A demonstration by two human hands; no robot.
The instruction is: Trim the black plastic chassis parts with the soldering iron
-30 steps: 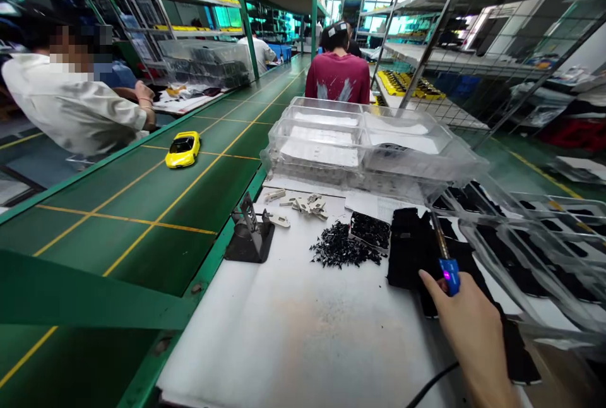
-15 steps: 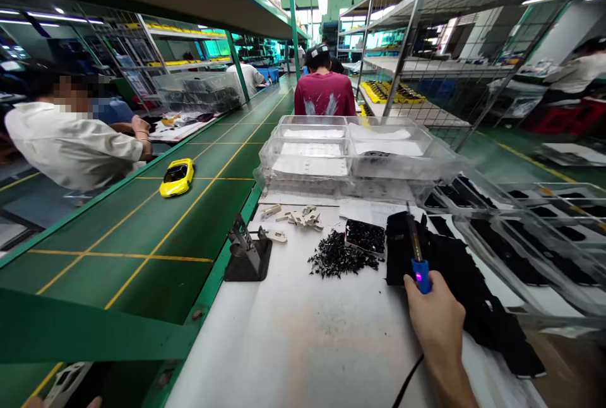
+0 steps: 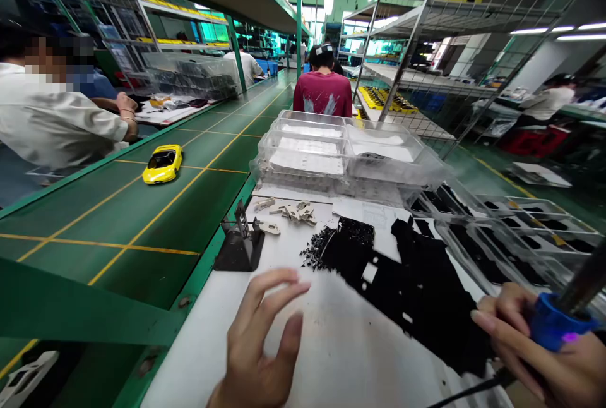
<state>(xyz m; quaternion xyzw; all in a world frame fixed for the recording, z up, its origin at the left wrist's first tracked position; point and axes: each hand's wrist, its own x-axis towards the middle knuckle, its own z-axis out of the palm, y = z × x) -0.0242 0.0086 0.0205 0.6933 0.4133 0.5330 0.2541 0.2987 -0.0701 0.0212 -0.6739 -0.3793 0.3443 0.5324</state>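
Observation:
My left hand [image 3: 262,342] hovers over the white table [image 3: 203,338], fingers spread and curved, holding nothing. At the lower right my right hand [image 3: 525,348] grips a soldering iron [image 3: 552,326] with a blue handle and a lit purple display. Its fingertips are at the near end of a black cut-out sheet [image 3: 392,297]; whether they pinch it I cannot tell. That sheet has small holes and stretches across the table, partly covering a heap of tiny black pieces [image 3: 313,250]. More black sheets [image 3: 430,263] lie beside it. A small box [image 3: 356,231] of black bits stands behind the heap.
Left of my hand stands a dark metal stand [image 3: 240,244], with pale plastic parts [image 3: 298,212] behind it. Clear trays [image 3: 303,143] are stacked at the back. A yellow toy car body [image 3: 163,165] sits on the green conveyor [image 3: 118,218]. Co-workers sit ahead and at left.
My left hand has come in over the table, open. My right hand has moved right and nearer with the soldering iron. One black sheet now lies leftward across the table, over part of the heap.

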